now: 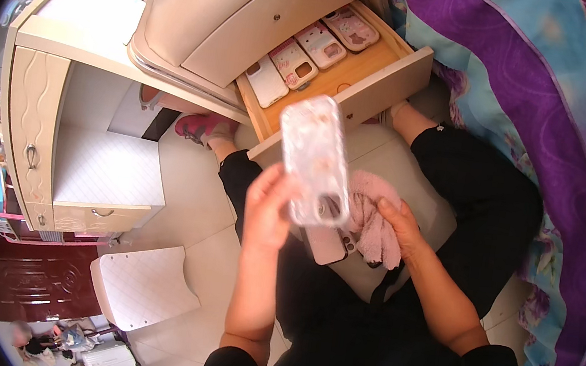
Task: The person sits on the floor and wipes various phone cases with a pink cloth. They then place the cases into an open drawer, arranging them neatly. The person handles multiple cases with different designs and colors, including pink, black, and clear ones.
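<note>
Between thumb and fingers, my left hand [269, 207] grips a clear phone case [312, 150] with a pale pattern, raised in front of the drawer. My right hand [400, 226] holds a bunched pink cloth [373, 220] just beside the case's lower edge. A pink smartphone [324, 246] with several camera lenses lies below the case, over my lap, partly covered by it. Beyond my hands, an open wooden drawer [332, 90] contains a row of phone cases, among them a white case [266, 82] and a patterned pink-and-white case [293, 65].
The drawer's front panel [387, 82] juts out between my legs. On the right hangs a purple and blue floral bedspread [544, 104]. A cream cabinet [30, 134] stands at left, with a white stool-like panel [146, 285] on the tiled floor. A person [34, 343] is far off, lower left.
</note>
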Motion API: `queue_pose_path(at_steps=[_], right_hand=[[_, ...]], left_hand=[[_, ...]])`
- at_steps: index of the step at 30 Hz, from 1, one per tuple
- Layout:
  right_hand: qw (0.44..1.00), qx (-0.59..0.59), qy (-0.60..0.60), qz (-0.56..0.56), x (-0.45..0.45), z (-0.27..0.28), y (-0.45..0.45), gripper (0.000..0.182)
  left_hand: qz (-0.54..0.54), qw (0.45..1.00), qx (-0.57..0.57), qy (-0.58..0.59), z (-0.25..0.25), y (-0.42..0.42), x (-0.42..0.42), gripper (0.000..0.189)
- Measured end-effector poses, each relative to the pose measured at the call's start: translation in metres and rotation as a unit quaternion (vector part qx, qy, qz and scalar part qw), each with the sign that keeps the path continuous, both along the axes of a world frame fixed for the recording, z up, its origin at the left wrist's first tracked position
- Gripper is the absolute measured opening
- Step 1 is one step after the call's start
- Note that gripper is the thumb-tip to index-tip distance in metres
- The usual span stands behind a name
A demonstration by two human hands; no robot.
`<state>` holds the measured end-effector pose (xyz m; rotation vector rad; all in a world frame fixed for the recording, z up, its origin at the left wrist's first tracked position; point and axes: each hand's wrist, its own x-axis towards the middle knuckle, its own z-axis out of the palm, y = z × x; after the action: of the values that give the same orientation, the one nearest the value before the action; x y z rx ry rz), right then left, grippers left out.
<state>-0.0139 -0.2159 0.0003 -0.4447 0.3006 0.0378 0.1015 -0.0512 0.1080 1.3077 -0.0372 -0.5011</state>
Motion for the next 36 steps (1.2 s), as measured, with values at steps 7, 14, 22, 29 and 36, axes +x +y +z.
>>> queue_pose_path(at_steps=[7, 14, 22, 29, 36], right_hand=[[0.998, -0.01, 0.024, 0.061, -0.002, -0.004, 0.008, 0.037], [0.995, 0.005, 0.025, 0.1, 0.0, -0.012, 0.015, 0.035], [0.993, -0.015, 0.039, 0.113, 0.003, -0.018, 0.021, 0.032], [0.989, -0.019, 0.002, 0.147, 0.002, -0.012, 0.032, 0.031], [0.985, -0.049, -0.011, 0.167, -0.001, -0.017, 0.037, 0.035]], left_hand=[[0.038, 0.993, -0.011, 0.113, 0.009, -0.01, 0.108, 0.028], [0.035, 0.99, 0.03, 0.136, -0.025, -0.046, 0.195, 0.03], [0.028, 0.992, 0.087, 0.084, -0.061, -0.114, 0.248, 0.02], [0.061, 0.995, 0.067, 0.048, -0.079, -0.138, 0.274, 0.018], [0.082, 0.986, 0.141, 0.023, -0.073, -0.147, 0.264, 0.02]])
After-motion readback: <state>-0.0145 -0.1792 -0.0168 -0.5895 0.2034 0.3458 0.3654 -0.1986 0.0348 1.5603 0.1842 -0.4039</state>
